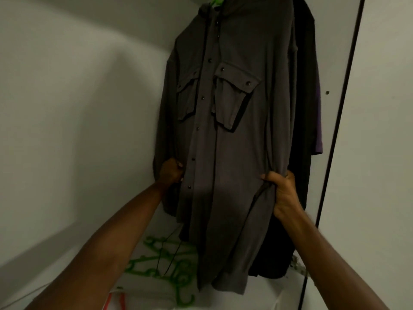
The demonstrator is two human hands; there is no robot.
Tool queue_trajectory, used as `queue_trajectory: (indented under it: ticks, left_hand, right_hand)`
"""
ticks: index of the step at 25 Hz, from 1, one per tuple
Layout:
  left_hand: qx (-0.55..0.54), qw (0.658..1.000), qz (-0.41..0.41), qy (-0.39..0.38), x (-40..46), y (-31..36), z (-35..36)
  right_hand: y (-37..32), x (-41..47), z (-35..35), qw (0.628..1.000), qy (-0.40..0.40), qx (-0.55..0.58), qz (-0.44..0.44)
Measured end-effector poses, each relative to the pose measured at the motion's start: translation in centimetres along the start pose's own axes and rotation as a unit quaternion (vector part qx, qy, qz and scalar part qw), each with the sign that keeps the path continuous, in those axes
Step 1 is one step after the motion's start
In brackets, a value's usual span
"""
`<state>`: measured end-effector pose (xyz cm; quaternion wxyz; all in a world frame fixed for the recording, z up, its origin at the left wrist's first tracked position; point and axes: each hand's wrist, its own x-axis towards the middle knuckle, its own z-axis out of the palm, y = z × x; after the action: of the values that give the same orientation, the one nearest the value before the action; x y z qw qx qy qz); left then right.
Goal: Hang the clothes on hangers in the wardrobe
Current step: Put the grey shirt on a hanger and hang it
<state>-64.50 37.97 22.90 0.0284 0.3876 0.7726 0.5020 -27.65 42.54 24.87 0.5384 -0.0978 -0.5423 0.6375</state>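
Both forearms reach up; left hand and right hand each clutch bunched fabric of the grey shirt, which hangs from a green hanger inside the wardrobe, spare green hangers lying below, dark garment behind

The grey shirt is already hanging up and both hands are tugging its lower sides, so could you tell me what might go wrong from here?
1. The left hand and right hand both grip the grey shirt; a hard pull could slip it off the green hanger.
2. It hangs against the dark garment, which might be dragged along.
3. Loose green hangers lie below; the hem or dangling cord could snag them.
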Motion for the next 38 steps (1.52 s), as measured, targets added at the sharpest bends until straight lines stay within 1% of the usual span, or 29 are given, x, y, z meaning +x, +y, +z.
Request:
queue_trajectory:
  ticks: [1,3,4,6,9,12,13,15,18,21,22,24,26,28,29,32,33,34,36,38]
  left_hand:
    - [-0.017,1.0,-0.005,0.004,-0.3,0.1,0.2]
    - [-0.053,0.998,-0.007,-0.029,-1.1,0.6,0.6]
    - [-0.065,0.997,-0.009,-0.046,-1.7,1.0,0.8]
    - [-0.1,0.994,-0.012,-0.054,-2.9,1.5,1.2]
    - [-0.133,0.99,-0.006,-0.054,-4.8,1.5,1.7]
    - [-0.096,0.995,-0.014,-0.038,-7.0,0.3,1.1]
    - [-0.063,0.997,-0.024,-0.034,-7.7,-0.2,0.8]
    - [-0.008,0.998,-0.058,-0.017,-10.0,-0.7,0.1]
    - [0.038,0.994,-0.094,0.047,-15.2,-1.2,0.2]
    - [0.073,0.987,-0.107,0.096,-22.6,-2.0,0.8]
    - [0.097,0.982,-0.124,0.103,-25.6,-2.2,1.2]
    - [0.15,0.971,-0.147,0.115,-31.0,-2.4,1.6]
    - [0.194,0.955,-0.159,0.157,-36.4,-2.0,2.0]
    - [0.251,0.936,-0.17,0.18,-42.0,-1.4,2.5]
    - [0.281,0.928,-0.171,0.177,-44.4,-1.2,2.4]
    - [0.343,0.906,-0.191,0.162,-51.2,-0.8,1.4]
    - [0.357,0.898,-0.197,0.165,-53.2,-0.5,1.0]
    - [0.375,0.889,-0.203,0.166,-55.3,-0.3,0.6]
    - [0.41,0.87,-0.216,0.167,-59.7,0.3,0.7]
    - [0.42,0.861,-0.226,0.175,-64.4,1.2,1.2]
  right_hand:
    - [-0.2,0.0,-0.5,1.0,0.016,-0.007,-0.014]
    - [-0.4,0.0,-1.3,0.998,0.038,-0.045,-0.034]
    - [-0.5,-0.2,-1.5,0.997,0.039,-0.06,-0.037]
    - [-0.3,-0.8,-1.5,0.997,0.023,-0.071,-0.025]
    - [0.4,-1.4,-2.2,0.999,0.008,-0.042,0.007]
    - [0.2,-1.0,-4.4,1.0,-0.009,-0.001,0.03]
    - [-0.2,-0.8,-5.0,1.0,-0.008,-0.014,0.025]
    - [-0.9,-0.6,-5.6,0.995,-0.018,-0.093,-0.005]
    - [-0.7,-2.5,-6.0,0.972,-0.046,-0.219,-0.07]
    - [1.3,-6.0,-6.9,0.943,-0.004,-0.303,-0.136]
    - [1.8,-7.4,-7.5,0.927,0.001,-0.334,-0.171]
    - [3.0,-10.3,-8.1,0.875,-0.001,-0.408,-0.26]
    - [3.7,-13.1,-8.1,0.825,-0.041,-0.457,-0.331]
    - [4.4,-15.9,-7.5,0.805,-0.113,-0.463,-0.353]
    - [5.0,-17.3,-7.0,0.804,-0.14,-0.46,-0.35]
    - [7.1,-21.5,-5.5,0.83,-0.211,-0.419,-0.302]
    - [7.7,-23.0,-5.0,0.831,-0.24,-0.411,-0.288]
    - [8.2,-24.7,-4.4,0.829,-0.269,-0.405,-0.277]
    - [8.8,-28.5,-3.8,0.81,-0.329,-0.404,-0.269]
    - [8.9,-32.7,-3.5,0.794,-0.378,-0.397,-0.262]
